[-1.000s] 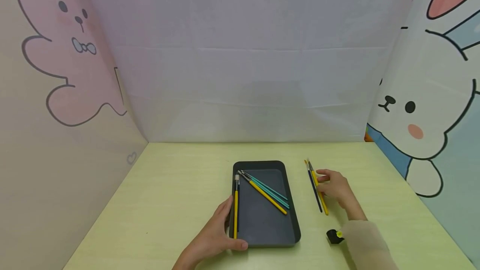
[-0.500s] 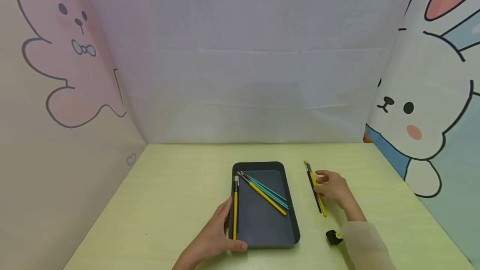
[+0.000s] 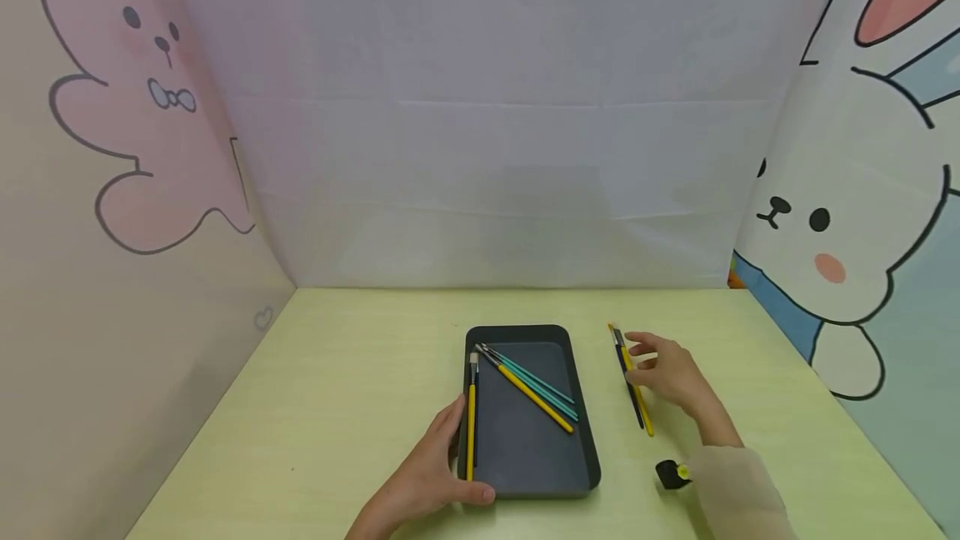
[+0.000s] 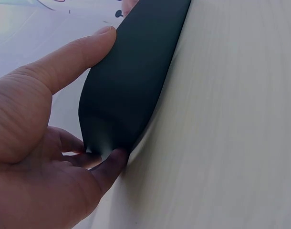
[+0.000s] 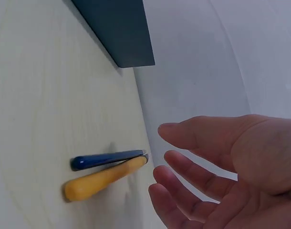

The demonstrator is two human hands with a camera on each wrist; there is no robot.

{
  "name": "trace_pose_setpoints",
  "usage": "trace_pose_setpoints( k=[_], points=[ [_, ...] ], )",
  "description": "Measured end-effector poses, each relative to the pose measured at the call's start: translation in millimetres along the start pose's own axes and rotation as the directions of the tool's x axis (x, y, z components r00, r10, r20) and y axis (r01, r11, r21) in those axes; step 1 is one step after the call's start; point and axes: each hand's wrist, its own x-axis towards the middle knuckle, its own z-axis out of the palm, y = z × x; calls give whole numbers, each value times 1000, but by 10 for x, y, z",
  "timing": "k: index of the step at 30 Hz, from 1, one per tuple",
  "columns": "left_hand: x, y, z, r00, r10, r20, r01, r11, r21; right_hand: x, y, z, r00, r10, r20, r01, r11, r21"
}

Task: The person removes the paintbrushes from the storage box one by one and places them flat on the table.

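A dark grey tray holds several paintbrushes. My left hand grips its near left corner, thumb on the front rim and fingers along the left side. Against that side lie a yellow-handled flat paintbrush and a dark thin one. Another yellow paintbrush slants across the tray beside teal paintbrushes. On the table to the right, a yellow paintbrush and a dark blue paintbrush lie side by side. My right hand hovers by them, its fingers loosely bent and holding nothing in the right wrist view.
The pale wooden table meets a white back sheet. Side walls bear a pink animal print and a rabbit print. A small black object with a yellow spot sits by the right sleeve.
The loose yellow paintbrush has shifted slightly toward the near edge and closer to the dark blue one. My right hand has moved slightly left; my left hand stays on the tray.
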Motion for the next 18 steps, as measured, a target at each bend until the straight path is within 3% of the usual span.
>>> trace_pose_setpoints(
  k=[9, 18],
  points=[
    [20, -27, 8, 1000, -14, -6, 14, 1000, 26, 20, -249, 35, 991, -133, -4, 133, 990, -45],
    [10, -32, 9, 1000, -4, -6, 4, 1000, 23, 223, -599, 59, 950, -305, 67, 312, 938, -153]
  ],
)
